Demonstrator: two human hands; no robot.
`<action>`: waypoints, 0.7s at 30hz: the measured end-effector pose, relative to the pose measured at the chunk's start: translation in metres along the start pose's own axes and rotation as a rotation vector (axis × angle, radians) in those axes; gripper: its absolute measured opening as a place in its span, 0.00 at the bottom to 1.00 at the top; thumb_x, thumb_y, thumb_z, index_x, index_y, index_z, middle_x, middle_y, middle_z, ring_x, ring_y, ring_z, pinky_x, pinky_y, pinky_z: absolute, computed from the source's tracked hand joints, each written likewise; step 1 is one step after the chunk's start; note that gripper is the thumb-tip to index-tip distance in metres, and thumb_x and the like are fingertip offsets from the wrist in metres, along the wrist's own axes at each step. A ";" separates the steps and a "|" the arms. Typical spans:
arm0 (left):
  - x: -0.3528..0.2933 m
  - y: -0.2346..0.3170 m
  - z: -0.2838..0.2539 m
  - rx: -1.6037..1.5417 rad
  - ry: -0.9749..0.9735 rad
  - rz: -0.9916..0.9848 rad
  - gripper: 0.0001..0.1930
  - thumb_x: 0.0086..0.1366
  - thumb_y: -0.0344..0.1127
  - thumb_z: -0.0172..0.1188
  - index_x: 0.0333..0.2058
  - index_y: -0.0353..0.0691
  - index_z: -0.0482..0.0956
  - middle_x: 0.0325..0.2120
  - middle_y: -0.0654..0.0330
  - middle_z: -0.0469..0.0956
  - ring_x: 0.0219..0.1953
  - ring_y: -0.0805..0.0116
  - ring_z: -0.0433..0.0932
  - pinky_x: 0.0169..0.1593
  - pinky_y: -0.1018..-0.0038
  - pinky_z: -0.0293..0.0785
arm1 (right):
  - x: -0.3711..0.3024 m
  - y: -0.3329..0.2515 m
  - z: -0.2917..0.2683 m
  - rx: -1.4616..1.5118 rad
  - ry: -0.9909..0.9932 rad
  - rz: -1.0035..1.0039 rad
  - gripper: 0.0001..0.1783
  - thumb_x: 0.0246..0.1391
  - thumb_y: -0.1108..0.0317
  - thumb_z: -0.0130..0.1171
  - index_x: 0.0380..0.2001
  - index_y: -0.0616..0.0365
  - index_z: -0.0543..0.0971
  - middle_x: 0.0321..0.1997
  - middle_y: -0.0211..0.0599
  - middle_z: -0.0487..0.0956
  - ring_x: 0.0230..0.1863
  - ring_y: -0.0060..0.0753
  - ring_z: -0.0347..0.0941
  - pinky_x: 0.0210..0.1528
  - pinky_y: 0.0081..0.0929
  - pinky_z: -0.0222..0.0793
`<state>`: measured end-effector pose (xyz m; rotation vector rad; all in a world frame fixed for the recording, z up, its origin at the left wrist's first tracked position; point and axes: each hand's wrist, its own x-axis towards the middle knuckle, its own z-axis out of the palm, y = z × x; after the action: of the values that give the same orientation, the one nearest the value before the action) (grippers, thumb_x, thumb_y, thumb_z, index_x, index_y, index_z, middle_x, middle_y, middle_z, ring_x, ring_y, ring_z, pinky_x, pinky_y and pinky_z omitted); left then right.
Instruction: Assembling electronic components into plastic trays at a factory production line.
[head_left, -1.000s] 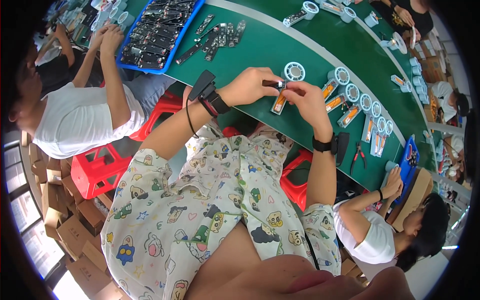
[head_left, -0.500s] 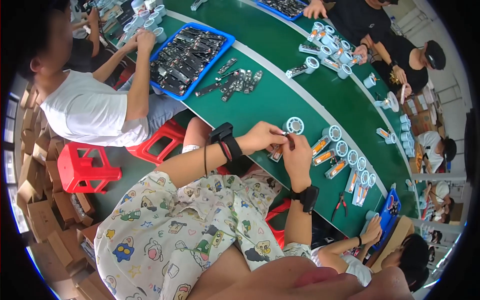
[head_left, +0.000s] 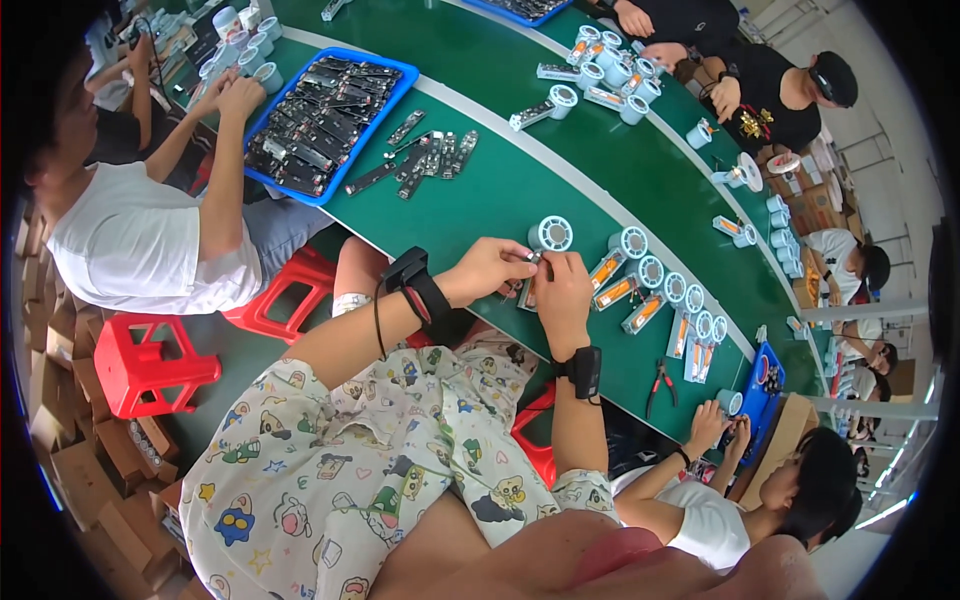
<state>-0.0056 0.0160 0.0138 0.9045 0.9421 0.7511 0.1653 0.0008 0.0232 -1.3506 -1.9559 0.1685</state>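
Note:
In front of me a light blue handheld fan (head_left: 552,233) lies on the green table, its round grille facing up. Its handle is mostly hidden beneath my hands. My left hand (head_left: 492,270) is closed in a pinch right beside the fan's head. My right hand (head_left: 563,300) meets it there, thumb and forefinger pressed together. A small greyish piece (head_left: 534,257) shows between the fingertips, too small to name. To the right, several similar fans (head_left: 650,273) lie in a row, with orange parts in their open handles.
Loose circuit boards (head_left: 432,158) lie left of the fan, beside a blue tray (head_left: 372,140) full of boards. Red-handled pliers (head_left: 660,388) rest at the right. More fans (head_left: 610,70) stand across the table. Co-workers sit around; red stools (head_left: 150,365) and cardboard boxes are at left.
The whole view has shifted, so the table and things appear further left and slightly higher. Both my hands stay pinched together at the same fan.

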 end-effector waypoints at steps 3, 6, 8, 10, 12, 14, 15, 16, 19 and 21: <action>0.001 -0.003 -0.001 0.001 0.018 -0.018 0.15 0.69 0.34 0.63 0.49 0.31 0.78 0.39 0.57 0.81 0.36 0.72 0.81 0.35 0.75 0.80 | -0.001 -0.004 0.002 -0.140 0.055 -0.036 0.05 0.53 0.75 0.63 0.34 0.61 0.79 0.33 0.43 0.77 0.31 0.49 0.76 0.31 0.40 0.72; -0.002 -0.007 0.003 -0.021 0.041 -0.025 0.15 0.68 0.34 0.63 0.49 0.30 0.78 0.38 0.57 0.81 0.35 0.72 0.81 0.33 0.76 0.80 | 0.004 -0.014 -0.001 -0.184 -0.036 0.002 0.04 0.53 0.75 0.62 0.34 0.60 0.79 0.33 0.44 0.77 0.34 0.50 0.76 0.33 0.42 0.71; -0.003 -0.007 0.004 -0.062 0.070 -0.015 0.16 0.68 0.34 0.64 0.48 0.30 0.78 0.37 0.57 0.81 0.34 0.73 0.80 0.32 0.76 0.79 | 0.002 -0.017 -0.006 -0.195 -0.060 -0.007 0.03 0.54 0.75 0.61 0.33 0.60 0.79 0.33 0.45 0.77 0.34 0.51 0.76 0.34 0.43 0.71; -0.002 -0.008 0.008 -0.022 0.079 0.005 0.16 0.67 0.35 0.65 0.48 0.30 0.78 0.36 0.58 0.81 0.34 0.73 0.80 0.32 0.76 0.79 | 0.001 -0.018 -0.010 -0.227 -0.121 -0.023 0.02 0.55 0.74 0.60 0.33 0.61 0.79 0.34 0.46 0.77 0.35 0.52 0.76 0.34 0.44 0.71; 0.000 -0.010 0.011 0.038 0.072 0.002 0.16 0.67 0.35 0.66 0.47 0.29 0.78 0.35 0.59 0.81 0.33 0.74 0.80 0.31 0.77 0.78 | 0.004 -0.015 -0.014 -0.206 -0.134 -0.049 0.02 0.56 0.74 0.59 0.32 0.61 0.80 0.34 0.47 0.77 0.34 0.52 0.76 0.34 0.45 0.71; 0.002 -0.010 0.012 0.034 0.091 0.024 0.16 0.66 0.35 0.66 0.46 0.29 0.78 0.33 0.58 0.81 0.31 0.74 0.79 0.29 0.77 0.77 | 0.000 -0.011 -0.021 -0.197 -0.184 -0.040 0.03 0.56 0.75 0.58 0.32 0.62 0.80 0.34 0.47 0.77 0.34 0.53 0.76 0.35 0.46 0.71; 0.003 -0.011 0.012 0.030 0.099 0.038 0.16 0.65 0.35 0.67 0.45 0.29 0.79 0.32 0.58 0.81 0.28 0.74 0.79 0.27 0.77 0.75 | 0.001 -0.010 -0.021 -0.193 -0.186 -0.046 0.03 0.56 0.75 0.58 0.32 0.62 0.80 0.34 0.47 0.77 0.34 0.53 0.76 0.35 0.46 0.71; 0.003 -0.012 0.013 0.026 0.104 0.052 0.15 0.64 0.35 0.67 0.43 0.28 0.79 0.30 0.58 0.81 0.26 0.74 0.78 0.25 0.77 0.74 | 0.004 -0.007 -0.018 -0.180 -0.191 -0.023 0.03 0.56 0.74 0.59 0.32 0.61 0.80 0.34 0.47 0.77 0.34 0.52 0.76 0.34 0.45 0.71; -0.001 -0.015 0.012 0.033 0.111 0.031 0.16 0.65 0.36 0.67 0.45 0.29 0.79 0.32 0.59 0.81 0.28 0.75 0.79 0.27 0.78 0.76 | 0.007 -0.001 -0.010 -0.161 -0.195 0.026 0.03 0.54 0.74 0.60 0.32 0.61 0.79 0.34 0.45 0.76 0.34 0.51 0.75 0.34 0.45 0.72; 0.001 -0.015 0.013 0.037 0.109 0.020 0.16 0.66 0.36 0.67 0.46 0.30 0.78 0.34 0.60 0.81 0.29 0.75 0.79 0.29 0.78 0.77 | 0.003 -0.003 -0.002 -0.139 -0.076 0.080 0.04 0.56 0.73 0.59 0.33 0.61 0.81 0.34 0.46 0.77 0.33 0.53 0.76 0.33 0.45 0.72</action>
<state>0.0088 0.0063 0.0037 0.9134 1.0474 0.8084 0.1638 0.0019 0.0272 -1.5335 -2.0087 0.1254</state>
